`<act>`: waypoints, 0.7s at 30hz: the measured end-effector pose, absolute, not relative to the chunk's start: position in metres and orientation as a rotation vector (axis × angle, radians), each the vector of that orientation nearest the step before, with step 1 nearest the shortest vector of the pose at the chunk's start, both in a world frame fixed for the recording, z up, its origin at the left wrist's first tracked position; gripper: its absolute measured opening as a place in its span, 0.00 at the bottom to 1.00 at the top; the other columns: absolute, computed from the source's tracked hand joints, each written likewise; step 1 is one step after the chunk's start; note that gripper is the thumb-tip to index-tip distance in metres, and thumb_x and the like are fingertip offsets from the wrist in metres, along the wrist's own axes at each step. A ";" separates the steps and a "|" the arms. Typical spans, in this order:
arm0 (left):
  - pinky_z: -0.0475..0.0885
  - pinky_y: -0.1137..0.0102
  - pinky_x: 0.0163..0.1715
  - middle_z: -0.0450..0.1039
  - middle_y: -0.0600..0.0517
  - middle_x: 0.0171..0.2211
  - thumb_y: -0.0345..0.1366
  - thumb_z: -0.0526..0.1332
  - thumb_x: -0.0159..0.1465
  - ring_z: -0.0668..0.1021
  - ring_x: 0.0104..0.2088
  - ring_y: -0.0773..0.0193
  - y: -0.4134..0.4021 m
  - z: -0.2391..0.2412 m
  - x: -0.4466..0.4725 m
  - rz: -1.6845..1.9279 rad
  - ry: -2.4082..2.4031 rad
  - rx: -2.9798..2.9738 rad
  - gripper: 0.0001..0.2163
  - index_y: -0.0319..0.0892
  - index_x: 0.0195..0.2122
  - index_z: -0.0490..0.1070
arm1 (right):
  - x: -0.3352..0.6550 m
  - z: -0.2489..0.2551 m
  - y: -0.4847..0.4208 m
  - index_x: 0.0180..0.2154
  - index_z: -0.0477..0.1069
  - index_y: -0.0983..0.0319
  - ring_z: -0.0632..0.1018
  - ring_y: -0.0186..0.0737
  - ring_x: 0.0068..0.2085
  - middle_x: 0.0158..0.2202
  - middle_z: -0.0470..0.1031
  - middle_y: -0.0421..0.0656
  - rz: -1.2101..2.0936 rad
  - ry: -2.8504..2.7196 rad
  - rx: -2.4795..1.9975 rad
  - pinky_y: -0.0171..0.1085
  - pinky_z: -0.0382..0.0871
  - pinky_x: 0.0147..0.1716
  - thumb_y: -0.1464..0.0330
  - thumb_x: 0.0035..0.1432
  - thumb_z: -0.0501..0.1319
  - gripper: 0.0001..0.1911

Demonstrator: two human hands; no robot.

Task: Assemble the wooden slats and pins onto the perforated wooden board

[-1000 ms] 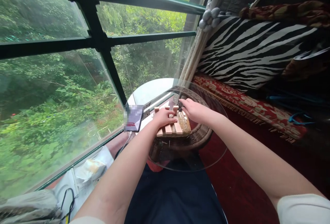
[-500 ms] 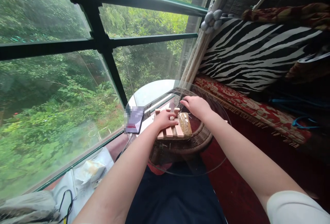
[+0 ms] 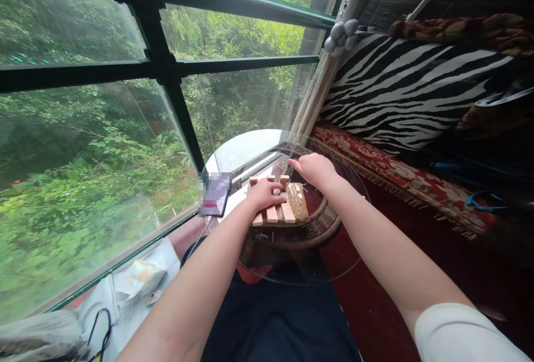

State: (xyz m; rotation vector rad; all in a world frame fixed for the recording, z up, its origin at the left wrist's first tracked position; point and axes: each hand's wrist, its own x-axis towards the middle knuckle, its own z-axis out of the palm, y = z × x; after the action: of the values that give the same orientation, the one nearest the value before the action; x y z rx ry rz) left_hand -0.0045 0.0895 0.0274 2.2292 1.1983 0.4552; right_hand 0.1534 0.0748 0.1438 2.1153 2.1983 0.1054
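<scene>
While left hand (image 3: 266, 193), spread, touches wooden slats (image 3: 287, 213), right hand (image 3: 315, 169) curls

Daylight enters through a large, green-framed glass window (image 3: 169, 67) facing leafy green foliage (image 3: 104, 134). A round, clear-glass table (image 3: 308, 282) with a brown wicker base (image 3: 327, 224) stands above dark red flooring (image 3: 359, 298), near a black-and-white zebra-striped panel (image 3: 400, 89).

One head-worn camera looks forward and down from just behind the near edge of the round glass worktop (image 3: 317, 253), taking in the green-framed window (image 3: 166, 67) beyond its left side.
</scene>
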 end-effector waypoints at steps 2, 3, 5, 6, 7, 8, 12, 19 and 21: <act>0.68 0.70 0.37 0.73 0.50 0.39 0.51 0.65 0.51 0.75 0.37 0.60 0.089 0.028 -0.004 0.447 1.189 2.225 0.20 0.48 0.43 0.76 | 0.153 0.138 0.072 0.46 0.72 0.64 0.77 0.46 0.44 0.42 0.77 0.53 0.037 2.308 2.105 0.37 0.65 0.41 0.55 0.65 0.43 0.26; 0.68 0.70 0.37 0.73 0.50 0.39 0.51 0.65 0.51 0.75 0.37 0.60 0.089 0.028 -0.004 0.444 1.190 2.223 0.20 0.48 0.43 0.76 | 0.154 0.135 0.070 0.50 0.69 0.64 0.76 0.46 0.46 0.45 0.76 0.52 -0.012 2.377 2.091 0.37 0.64 0.42 0.57 0.66 0.44 0.24; 0.68 0.70 0.37 0.73 0.50 0.39 0.51 0.65 0.51 0.74 0.38 0.60 0.089 0.028 -0.004 0.444 1.204 2.219 0.20 0.48 0.43 0.76 | 0.158 0.133 0.066 0.58 0.60 0.65 0.74 0.44 0.49 0.50 0.73 0.52 -0.129 2.466 2.077 0.36 0.63 0.45 0.61 0.66 0.45 0.24; 0.68 0.70 0.37 0.73 0.50 0.39 0.51 0.65 0.51 0.74 0.38 0.60 0.089 0.029 -0.004 0.445 1.209 2.220 0.21 0.48 0.43 0.76 | 0.161 0.133 0.064 0.59 0.57 0.66 0.74 0.43 0.49 0.51 0.72 0.53 -0.185 2.466 2.075 0.35 0.63 0.45 0.62 0.66 0.45 0.24; 0.68 0.70 0.36 0.73 0.50 0.39 0.51 0.65 0.51 0.74 0.38 0.60 0.089 0.029 -0.004 0.444 1.210 2.221 0.21 0.48 0.43 0.76 | 0.164 0.135 0.063 0.59 0.58 0.68 0.74 0.43 0.49 0.51 0.73 0.53 -0.223 2.446 2.066 0.35 0.63 0.45 0.64 0.66 0.46 0.24; 0.68 0.70 0.36 0.73 0.50 0.39 0.51 0.64 0.51 0.74 0.38 0.60 0.089 0.029 -0.004 0.438 1.207 2.223 0.21 0.48 0.43 0.76 | 0.166 0.137 0.062 0.57 0.61 0.68 0.75 0.43 0.47 0.49 0.74 0.53 -0.234 2.417 2.049 0.34 0.63 0.44 0.64 0.65 0.46 0.23; 0.68 0.70 0.36 0.73 0.50 0.39 0.51 0.64 0.51 0.74 0.37 0.60 0.089 0.029 -0.004 0.427 1.209 2.224 0.21 0.48 0.43 0.76 | 0.164 0.145 0.067 0.38 0.75 0.65 0.77 0.46 0.42 0.39 0.78 0.52 -0.047 2.279 2.069 0.36 0.64 0.39 0.57 0.64 0.45 0.24; 0.67 0.70 0.35 0.73 0.50 0.38 0.51 0.64 0.51 0.75 0.38 0.60 0.090 0.029 -0.005 0.444 1.194 2.231 0.20 0.48 0.43 0.76 | 0.152 0.140 0.072 0.48 0.69 0.63 0.76 0.44 0.43 0.42 0.77 0.50 -0.011 2.376 2.077 0.35 0.64 0.38 0.58 0.65 0.47 0.21; 0.67 0.70 0.35 0.73 0.50 0.38 0.52 0.64 0.51 0.74 0.37 0.60 0.090 0.028 -0.005 0.454 1.201 2.234 0.20 0.48 0.43 0.76 | 0.153 0.140 0.069 0.53 0.65 0.63 0.76 0.44 0.44 0.44 0.76 0.51 -0.055 2.441 1.980 0.35 0.63 0.40 0.61 0.65 0.46 0.21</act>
State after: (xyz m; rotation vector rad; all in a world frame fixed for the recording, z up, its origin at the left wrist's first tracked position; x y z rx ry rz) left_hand -0.0047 0.0901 0.0282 2.2336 1.2006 0.4544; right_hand 0.1532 0.0688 0.1397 1.9798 2.4406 -0.0554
